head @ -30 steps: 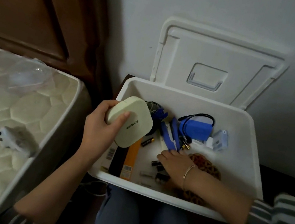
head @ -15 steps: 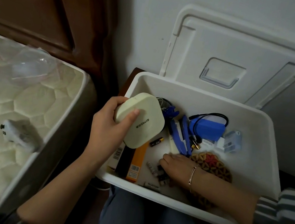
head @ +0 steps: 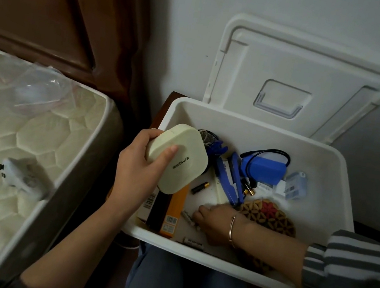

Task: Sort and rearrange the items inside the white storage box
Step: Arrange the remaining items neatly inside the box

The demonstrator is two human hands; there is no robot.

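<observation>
Right hand (head: 214, 220) slid nearer box's front wall, off blue tools (head: 230, 176) onto small batteries on floor; fingers curled, grip unclear. Left hand (head: 139, 173) clamped round cream case (head: 176, 158), held above left end, likely keeping floor clear. White box (head: 322, 192) rests on lap, lid open.

left hand (head: 137, 175) grips cream case (head: 177, 158) | right hand (head: 214, 220) down in white storage box (head: 321, 200)

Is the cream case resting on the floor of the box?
No, the left hand holds the cream case up in the air above the left side of the white box, clear of the items below.
</observation>
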